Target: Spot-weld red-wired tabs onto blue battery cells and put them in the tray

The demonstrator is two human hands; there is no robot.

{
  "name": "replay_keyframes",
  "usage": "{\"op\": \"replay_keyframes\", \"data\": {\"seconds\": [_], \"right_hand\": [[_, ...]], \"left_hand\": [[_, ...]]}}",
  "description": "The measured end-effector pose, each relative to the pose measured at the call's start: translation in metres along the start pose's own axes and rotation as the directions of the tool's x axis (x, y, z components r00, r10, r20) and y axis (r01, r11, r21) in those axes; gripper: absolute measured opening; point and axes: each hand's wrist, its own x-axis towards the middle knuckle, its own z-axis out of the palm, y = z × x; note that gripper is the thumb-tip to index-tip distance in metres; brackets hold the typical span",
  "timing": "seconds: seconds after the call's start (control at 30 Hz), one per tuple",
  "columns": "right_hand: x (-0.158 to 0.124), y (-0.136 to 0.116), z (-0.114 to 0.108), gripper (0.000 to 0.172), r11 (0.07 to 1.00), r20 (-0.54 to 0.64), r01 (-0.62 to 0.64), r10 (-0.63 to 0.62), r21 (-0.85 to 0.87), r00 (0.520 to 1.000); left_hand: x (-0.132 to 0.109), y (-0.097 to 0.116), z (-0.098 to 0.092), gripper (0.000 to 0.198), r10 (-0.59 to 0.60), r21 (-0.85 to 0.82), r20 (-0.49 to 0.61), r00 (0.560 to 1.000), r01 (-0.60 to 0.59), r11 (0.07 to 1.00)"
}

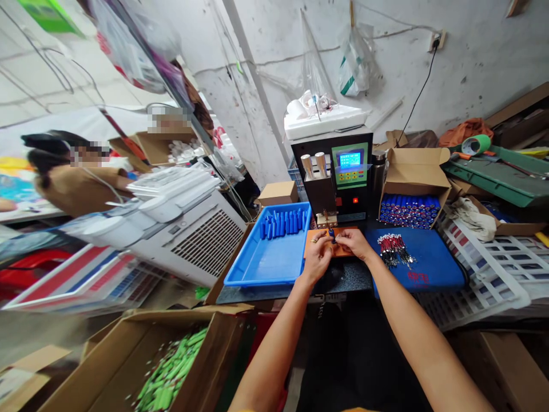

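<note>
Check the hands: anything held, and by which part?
Left hand and right hand together pinch a small blue cell over the orange pad; which part cannot be told.

The left hand (317,258) and right hand (354,243) are crowding round a small blue piece (331,234). It is looking too tiny to make out, and which fingers are gripping it is not showing. The screen (350,159) beyond is glowing too small to read. Near left, the box of green pieces (171,366) is blurring and running off the bottom edge. Far left, a person (72,186) is smearing into blur.
</note>
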Motion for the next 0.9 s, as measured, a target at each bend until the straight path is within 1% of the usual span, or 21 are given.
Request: {"op": "replay_keyframes", "data": {"seconds": [0.07, 0.13, 0.23, 0.3, 0.37, 0.43, 0.53, 0.6, 0.67, 0.73, 0.8, 0.9], "right_hand": [[-0.002, -0.001, -0.002, 0.029, 0.997, 0.0, -0.025, 0.025, 0.078, 1.0], [-0.003, -0.002, -0.005, 0.029, 0.991, -0.011, -0.026, 0.028, 0.128, 1.0], [-0.002, -0.001, -0.006, 0.03, 0.979, -0.027, -0.024, 0.03, 0.204, 0.999], [-0.001, -0.001, -0.006, 0.032, 0.963, -0.054, -0.022, 0.038, 0.268, 0.998], [0.0, -0.001, -0.004, 0.034, 0.944, -0.086, -0.018, 0.049, 0.328, 0.995], [0.001, -0.002, -0.002, 0.035, 0.929, -0.119, -0.008, 0.056, 0.37, 0.991], [0.003, 0.0, -0.001, 0.035, 0.925, -0.163, 0.004, 0.063, 0.38, 0.985], [0.004, 0.003, -0.001, 0.034, 0.933, -0.18, 0.003, 0.066, 0.36, 0.981], [0.005, 0.005, 0.0, 0.033, 0.942, -0.195, 0.0, 0.069, 0.337, 0.978], [0.006, 0.005, 0.001, 0.031, 0.949, -0.212, 0.004, 0.067, 0.316, 0.975], [0.006, 0.005, 0.003, 0.031, 0.955, -0.23, 0.011, 0.06, 0.296, 0.971], [0.007, 0.005, 0.004, 0.032, 0.961, -0.254, 0.021, 0.052, 0.275, 0.966]], "left_hand": [[0.001, -0.005, 0.003, 0.038, 0.022, 0.009, 0.079, 0.997, -0.022, 1.0], [0.003, -0.01, 0.006, 0.042, 0.027, 0.019, 0.138, 0.99, -0.03, 0.999], [0.006, -0.013, 0.009, 0.046, 0.019, 0.057, 0.175, 0.984, -0.03, 0.998], [0.007, -0.013, 0.01, 0.044, 0.006, 0.064, 0.188, 0.982, -0.019, 0.998], [0.007, -0.01, 0.011, 0.039, -0.011, 0.03, 0.182, 0.983, 0.006, 1.0], [0.007, -0.007, 0.012, 0.033, -0.055, -0.027, 0.144, 0.988, 0.059, 0.998], [0.008, -0.003, 0.012, 0.033, -0.178, -0.111, 0.094, 0.98, 0.188, 0.976], [0.01, -0.001, 0.011, 0.03, -0.238, -0.128, 0.071, 0.969, 0.246, 0.961], [0.013, 0.0, 0.008, 0.023, -0.236, -0.094, 0.034, 0.971, 0.238, 0.967], [0.015, 0.001, 0.006, 0.022, -0.202, -0.051, 0.006, 0.979, 0.202, 0.978], [0.018, 0.001, 0.005, 0.02, -0.202, -0.056, 0.02, 0.979, 0.202, 0.978], [0.019, 0.0, 0.007, 0.02, -0.255, -0.114, 0.083, 0.963, 0.264, 0.958]]}}
